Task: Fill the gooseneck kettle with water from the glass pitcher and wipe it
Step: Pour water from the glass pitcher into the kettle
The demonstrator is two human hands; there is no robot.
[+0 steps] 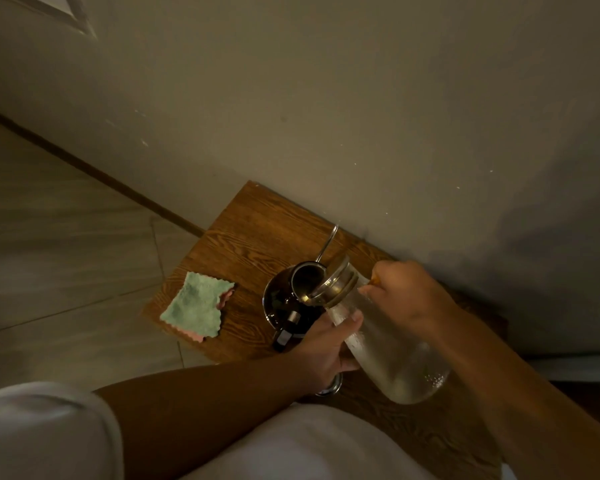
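Observation:
A steel gooseneck kettle (281, 299) stands on the wooden table (250, 233), its lid off and its thin spout (328, 242) pointing toward the wall. The glass pitcher (392, 351) is tilted over the kettle, its metal rim (333, 284) at the kettle's open mouth. My right hand (406, 296) grips the pitcher near its neck from the far side. My left hand (326, 348) holds the pitcher's body from the near side, thumb on the glass. A round metal lid (331, 386) peeks out under my left wrist.
A folded green and pink cloth (196, 306) lies on the table's left part. The wall (326, 116) runs right behind the table. Tiled floor (66, 254) lies to the left. The kettle's dark handle (286, 332) points toward me.

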